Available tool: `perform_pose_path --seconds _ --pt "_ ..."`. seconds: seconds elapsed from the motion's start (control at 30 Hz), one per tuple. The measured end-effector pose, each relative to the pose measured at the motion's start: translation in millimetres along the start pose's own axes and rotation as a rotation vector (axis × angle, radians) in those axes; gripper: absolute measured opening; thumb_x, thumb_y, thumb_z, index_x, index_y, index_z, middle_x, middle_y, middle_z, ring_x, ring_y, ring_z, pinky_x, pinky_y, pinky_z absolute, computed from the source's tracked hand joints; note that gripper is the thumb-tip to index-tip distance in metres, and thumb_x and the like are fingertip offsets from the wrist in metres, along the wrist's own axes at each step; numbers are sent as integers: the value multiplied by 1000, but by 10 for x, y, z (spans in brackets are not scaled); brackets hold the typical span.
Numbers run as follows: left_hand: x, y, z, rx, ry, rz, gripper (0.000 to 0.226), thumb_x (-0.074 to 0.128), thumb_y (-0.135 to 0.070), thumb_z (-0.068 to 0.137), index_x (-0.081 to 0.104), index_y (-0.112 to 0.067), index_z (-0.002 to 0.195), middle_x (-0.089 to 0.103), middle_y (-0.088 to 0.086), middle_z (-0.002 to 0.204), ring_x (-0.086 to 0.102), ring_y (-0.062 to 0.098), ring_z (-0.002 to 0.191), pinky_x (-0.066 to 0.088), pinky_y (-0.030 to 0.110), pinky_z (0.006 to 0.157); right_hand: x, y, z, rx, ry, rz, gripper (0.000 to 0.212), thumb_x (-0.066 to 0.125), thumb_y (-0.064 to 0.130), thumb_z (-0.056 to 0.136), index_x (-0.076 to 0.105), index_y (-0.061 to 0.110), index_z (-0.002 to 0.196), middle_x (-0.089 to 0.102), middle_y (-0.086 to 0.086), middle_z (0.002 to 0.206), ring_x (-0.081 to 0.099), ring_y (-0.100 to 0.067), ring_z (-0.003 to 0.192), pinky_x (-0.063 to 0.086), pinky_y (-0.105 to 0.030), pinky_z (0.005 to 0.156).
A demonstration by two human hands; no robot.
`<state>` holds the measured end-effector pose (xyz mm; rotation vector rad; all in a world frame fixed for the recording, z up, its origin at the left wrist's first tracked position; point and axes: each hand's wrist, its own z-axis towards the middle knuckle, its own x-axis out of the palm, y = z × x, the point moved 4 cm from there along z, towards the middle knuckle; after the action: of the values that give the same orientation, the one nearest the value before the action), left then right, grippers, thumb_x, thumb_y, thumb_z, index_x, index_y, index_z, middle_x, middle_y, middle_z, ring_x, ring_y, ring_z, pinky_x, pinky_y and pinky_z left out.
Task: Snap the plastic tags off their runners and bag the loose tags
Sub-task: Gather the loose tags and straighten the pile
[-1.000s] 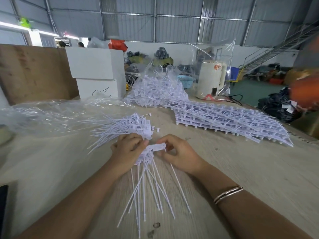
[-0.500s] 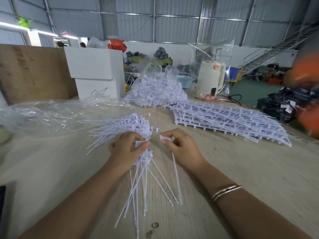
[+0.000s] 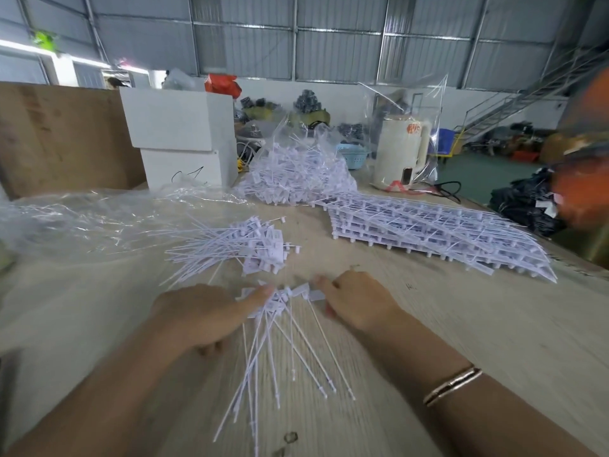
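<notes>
Both hands now lie lower on the desk [image 3: 461,324] than half a second earlier. The left hand [image 3: 204,311] rests flat, fingers [image 3: 260,293] extended onto the heads of a fanned bundle of tags [image 3: 283,338], where before it gripped them. The right hand [image 3: 356,301] touches the rightmost tag head with loosely bent fingers; whether it pinches is unclear. Beyond lie a loose pile [image 3: 244,245], a clear bag [image 3: 99,219] to its left, and stacked runners [image 3: 428,232] at right.
</notes>
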<state>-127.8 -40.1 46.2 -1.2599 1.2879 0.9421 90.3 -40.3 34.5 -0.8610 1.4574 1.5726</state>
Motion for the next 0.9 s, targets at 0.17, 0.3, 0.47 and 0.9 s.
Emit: perform_pose_path --seconds 0.17,0.3,0.47,0.9 --pt "89 -261 -39 104 -127 77 94 1 -98 51 54 -22 64 57 -7 65 58 10 69 40 26 66 241 292 -79 -89 183 250 33 37 22 94 61 10 75 56 -5 71 56 -23 74 48 -37 78" --pt "105 -231 2 97 -130 81 74 32 -92 59 52 -24 78 54 -12 68 55 7 69 36 26 59 288 301 -55 -55 303 568 35 39 15 93 73 6 91 57 -1 62 49 -5 51 40 -22 56" --pt "167 -314 27 172 -242 94 29 40 -50 92 43 -21 93 57 -4 93 56 20 91 34 29 67 204 214 -62 -105 201 842 40 36 11 93 74 16 82 55 -1 56 37 -10 43 29 -18 41" --pt "-279 -190 363 310 -417 13 15 41 -21 96 38 -15 109 55 2 82 55 26 74 38 33 60 -53 -281 104 179 -281 1129 35 32 23 97 66 21 94 53 5 53 43 -4 44 35 -19 48"
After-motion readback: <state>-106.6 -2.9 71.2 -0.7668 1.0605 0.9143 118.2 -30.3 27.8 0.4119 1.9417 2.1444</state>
